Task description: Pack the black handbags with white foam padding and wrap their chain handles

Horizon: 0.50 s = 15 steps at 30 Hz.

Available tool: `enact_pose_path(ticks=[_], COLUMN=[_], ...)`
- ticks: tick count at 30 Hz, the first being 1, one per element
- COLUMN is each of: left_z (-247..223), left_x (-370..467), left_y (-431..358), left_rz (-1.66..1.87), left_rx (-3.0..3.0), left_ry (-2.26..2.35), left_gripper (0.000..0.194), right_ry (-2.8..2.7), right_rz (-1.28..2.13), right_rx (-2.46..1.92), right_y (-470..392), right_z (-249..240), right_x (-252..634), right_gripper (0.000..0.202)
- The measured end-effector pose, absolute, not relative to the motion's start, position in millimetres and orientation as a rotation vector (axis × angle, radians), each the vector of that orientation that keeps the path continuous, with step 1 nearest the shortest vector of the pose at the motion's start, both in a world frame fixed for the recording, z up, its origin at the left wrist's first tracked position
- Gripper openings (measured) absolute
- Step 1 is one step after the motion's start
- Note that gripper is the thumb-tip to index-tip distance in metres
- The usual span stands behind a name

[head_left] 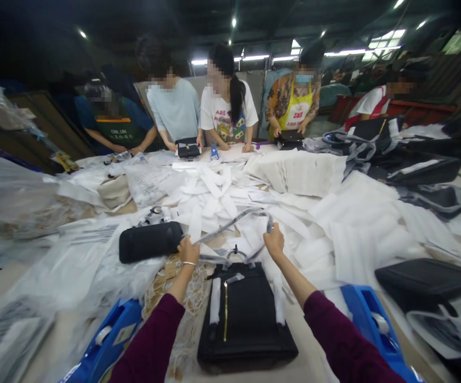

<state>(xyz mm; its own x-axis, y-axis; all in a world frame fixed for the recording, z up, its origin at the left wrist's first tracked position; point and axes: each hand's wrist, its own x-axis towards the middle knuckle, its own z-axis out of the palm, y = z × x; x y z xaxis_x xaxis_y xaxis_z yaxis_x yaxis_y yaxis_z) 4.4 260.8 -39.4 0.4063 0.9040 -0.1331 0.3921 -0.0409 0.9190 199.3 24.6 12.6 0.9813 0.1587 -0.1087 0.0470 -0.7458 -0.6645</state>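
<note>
A black backpack with a gold zipper lies in front of me, white wrapping on its front at both sides. A grey, plastic-wrapped strap arches above its top. My left hand is closed around the strap's left part, close to a small black case. Up at the strap's right end, my right hand grips it with curled fingers. Both hands are beyond the backpack's top edge, one on either side of its wrapped top handle.
Blue tape dispensers flank the backpack, the other at right. White foam sheets cover much of the table. Black bags lie at right, a beige pouch at left. Several people stand across the table.
</note>
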Motion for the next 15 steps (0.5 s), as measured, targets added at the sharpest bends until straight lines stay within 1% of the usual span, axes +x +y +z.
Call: enact_pose_path(ticks=[1,2,3,6,9,10,13,14,15], left_z=[-34,-29,-24,-16,-10,-8,5,10,16], left_x=[8,13,20,51,88,100,131,139,145], left_y=[250,237,225,189,168,165,165,166,168], left_rz=[0.635,0.617,0.572,0.388,0.299,0.274,0.206,0.186,0.163], left_rx=[1.715,1.791,1.846,1.818,1.671,1.605,1.408,1.356,1.314], left_ry=[1.144,1.074,0.969,0.664,0.584,0.574,0.563,0.560,0.558], left_gripper=[0.052,0.054,0.051,0.032,0.020,0.020,0.034,0.036,0.032], right_ry=[-0.183,-0.239,-0.308,-0.487,-0.614,-0.666,-0.856,-0.927,-0.995], right_rz=[0.176,0.145,0.115,0.041,-0.015,-0.020,0.011,0.038,0.085], right_rx=[-2.429,-2.449,-2.463,-2.455,-2.411,-2.393,-2.303,-2.247,-2.171], right_y=[22,21,22,28,29,28,17,13,10], right_z=[11,9,8,7,10,11,11,11,11], right_x=[197,195,193,185,176,173,163,160,157], right_gripper=[0.049,0.052,0.056,0.062,0.064,0.065,0.071,0.072,0.070])
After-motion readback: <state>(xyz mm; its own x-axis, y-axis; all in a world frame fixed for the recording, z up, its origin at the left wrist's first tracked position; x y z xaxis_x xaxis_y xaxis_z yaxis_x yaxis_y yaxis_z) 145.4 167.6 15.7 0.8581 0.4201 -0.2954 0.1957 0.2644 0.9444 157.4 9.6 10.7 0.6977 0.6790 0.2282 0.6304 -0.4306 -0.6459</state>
